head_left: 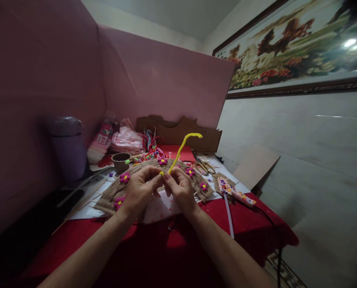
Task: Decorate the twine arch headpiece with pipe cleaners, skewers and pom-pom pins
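Note:
A yellow pipe cleaner (pixel 183 146) rises up and to the right from between my two hands, its top end bent over. My left hand (pixel 139 192) pinches its lower end, where a short yellow tip shows. My right hand (pixel 181 188) pinches the stem just beside that, fingers closed. Both hands hover over an arched piece wrapped in brown twine (pixel 106 200), which lies on the red table and carries several pink flowers with yellow centres (pixel 125 177).
Gold scissors (pixel 205 165) lie behind the arch, a patterned glue gun (pixel 235 193) at the right with its cord over the table edge. A small brown cup (pixel 121 162), coloured pipe cleaners (pixel 150 142), a purple lidded jar (pixel 67 146) and pink boards (pixel 163 76) stand behind.

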The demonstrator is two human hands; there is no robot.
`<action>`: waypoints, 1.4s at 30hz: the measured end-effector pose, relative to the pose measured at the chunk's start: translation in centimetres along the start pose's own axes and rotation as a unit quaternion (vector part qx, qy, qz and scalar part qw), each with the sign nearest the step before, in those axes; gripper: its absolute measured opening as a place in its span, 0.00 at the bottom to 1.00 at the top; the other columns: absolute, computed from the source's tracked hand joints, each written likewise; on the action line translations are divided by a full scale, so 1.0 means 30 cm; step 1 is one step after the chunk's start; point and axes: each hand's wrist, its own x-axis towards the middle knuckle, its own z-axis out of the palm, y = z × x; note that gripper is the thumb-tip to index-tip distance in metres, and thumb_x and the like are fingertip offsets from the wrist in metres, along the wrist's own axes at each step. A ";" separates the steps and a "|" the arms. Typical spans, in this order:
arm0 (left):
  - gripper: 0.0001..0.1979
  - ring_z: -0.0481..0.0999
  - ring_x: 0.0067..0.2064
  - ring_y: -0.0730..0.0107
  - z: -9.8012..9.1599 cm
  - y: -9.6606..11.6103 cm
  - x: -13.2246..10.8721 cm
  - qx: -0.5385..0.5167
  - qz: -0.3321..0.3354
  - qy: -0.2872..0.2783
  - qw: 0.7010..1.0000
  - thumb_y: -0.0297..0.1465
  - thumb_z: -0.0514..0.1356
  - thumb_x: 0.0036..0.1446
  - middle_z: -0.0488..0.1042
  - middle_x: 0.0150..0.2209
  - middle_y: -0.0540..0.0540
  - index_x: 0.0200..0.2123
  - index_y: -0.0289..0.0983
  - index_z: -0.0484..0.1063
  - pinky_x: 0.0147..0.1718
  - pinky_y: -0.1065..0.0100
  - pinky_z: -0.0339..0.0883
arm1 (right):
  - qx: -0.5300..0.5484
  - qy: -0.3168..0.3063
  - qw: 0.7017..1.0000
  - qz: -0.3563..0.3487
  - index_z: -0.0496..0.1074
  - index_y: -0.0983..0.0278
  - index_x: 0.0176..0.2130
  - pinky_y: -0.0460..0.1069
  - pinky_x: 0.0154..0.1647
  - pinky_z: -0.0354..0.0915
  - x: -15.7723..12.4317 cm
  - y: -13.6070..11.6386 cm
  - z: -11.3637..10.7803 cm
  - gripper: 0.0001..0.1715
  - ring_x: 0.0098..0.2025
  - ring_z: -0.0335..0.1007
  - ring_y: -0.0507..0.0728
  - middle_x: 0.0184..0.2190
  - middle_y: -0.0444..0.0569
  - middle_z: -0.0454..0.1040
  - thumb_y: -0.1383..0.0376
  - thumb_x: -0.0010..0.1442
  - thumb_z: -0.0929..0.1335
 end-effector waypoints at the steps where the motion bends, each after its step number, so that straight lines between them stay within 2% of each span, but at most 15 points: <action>1: 0.10 0.71 0.25 0.73 -0.002 -0.002 0.001 -0.006 0.002 -0.010 1.000 0.34 0.63 0.47 0.73 0.26 0.49 0.32 0.34 0.73 0.17 0.74 0.66 | 0.007 0.000 1.000 0.002 0.60 0.63 0.24 0.43 0.19 0.52 0.000 -0.001 0.000 0.16 0.16 0.54 0.46 0.15 0.36 0.58 0.59 0.60 0.64; 5: 0.09 0.70 0.25 0.74 -0.006 -0.002 0.002 -0.015 0.005 -0.028 0.999 0.33 0.64 0.47 0.73 0.26 0.49 0.31 0.34 0.73 0.18 0.74 0.66 | 0.038 0.001 0.999 0.015 0.60 0.63 0.24 0.43 0.16 0.50 -0.002 -0.005 0.004 0.16 0.15 0.53 0.45 0.15 0.36 0.57 0.57 0.59 0.65; 13: 0.09 0.69 0.20 0.75 0.004 0.015 -0.003 -0.026 -0.020 0.002 0.999 0.32 0.65 0.43 0.72 0.21 0.50 0.27 0.32 0.71 0.16 0.75 0.63 | 0.023 0.015 1.000 -0.006 0.59 0.62 0.25 0.43 0.16 0.51 0.002 -0.005 0.004 0.17 0.15 0.53 0.46 0.16 0.36 0.58 0.56 0.59 0.64; 20: 0.08 0.68 0.21 0.76 -0.001 -0.006 -0.003 0.043 0.009 0.042 0.998 0.32 0.65 0.43 0.71 0.21 0.50 0.24 0.33 0.71 0.16 0.75 0.63 | -0.094 0.014 0.995 -0.044 0.61 0.63 0.26 0.44 0.19 0.51 -0.008 0.005 0.004 0.13 0.18 0.53 0.47 0.17 0.37 0.58 0.59 0.59 0.65; 27: 0.08 0.68 0.21 0.76 0.007 0.002 -0.001 0.000 0.001 -0.005 1.000 0.32 0.65 0.45 0.73 0.23 0.50 0.30 0.33 0.75 0.17 0.74 0.66 | -0.086 0.068 0.993 -0.040 0.60 0.62 0.25 0.44 0.21 0.53 0.002 0.000 0.000 0.14 0.20 0.55 0.48 0.19 0.39 0.61 0.59 0.59 0.64; 31: 0.08 0.68 0.20 0.76 0.009 0.012 -0.001 -0.007 -0.017 0.007 1.000 0.33 0.64 0.45 0.71 0.20 0.50 0.26 0.33 0.75 0.16 0.75 0.64 | -0.097 0.054 0.993 -0.040 0.61 0.62 0.26 0.44 0.21 0.53 -0.002 0.003 -0.004 0.13 0.20 0.56 0.48 0.19 0.39 0.61 0.59 0.60 0.64; 33: 0.08 0.67 0.19 0.75 0.007 0.010 -0.002 0.023 -0.021 0.019 0.999 0.33 0.64 0.44 0.71 0.19 0.51 0.25 0.33 0.74 0.16 0.74 0.63 | -0.124 0.047 0.989 -0.058 0.61 0.62 0.27 0.44 0.22 0.53 -0.009 0.005 -0.003 0.12 0.20 0.56 0.48 0.20 0.39 0.61 0.60 0.59 0.64; 36: 0.05 0.68 0.20 0.74 0.001 0.000 -0.008 0.134 0.029 0.043 0.990 0.31 0.62 0.46 0.72 0.20 0.50 0.25 0.35 0.73 0.19 0.73 0.62 | -0.180 0.045 0.978 -0.096 0.62 0.63 0.26 0.44 0.23 0.53 -0.019 0.006 0.001 0.11 0.21 0.55 0.48 0.19 0.39 0.60 0.61 0.58 0.65; 38: 0.02 0.70 0.23 0.71 -0.001 -0.007 -0.014 0.233 0.095 0.064 0.966 0.27 0.60 0.47 0.73 0.22 0.50 0.25 0.37 0.73 0.23 0.71 0.62 | -0.196 0.045 0.974 -0.102 0.63 0.63 0.25 0.45 0.23 0.53 -0.023 0.008 0.004 0.11 0.21 0.55 0.48 0.19 0.39 0.60 0.62 0.57 0.65; 42: 0.06 0.72 0.30 0.66 -0.002 -0.022 -0.026 0.356 0.199 0.075 0.910 0.24 0.56 0.49 0.74 0.25 0.47 0.25 0.38 0.72 0.32 0.67 0.62 | -0.092 0.024 0.995 -0.042 0.63 0.63 0.25 0.44 0.21 0.54 -0.019 0.016 0.013 0.13 0.19 0.57 0.48 0.18 0.40 0.62 0.59 0.57 0.66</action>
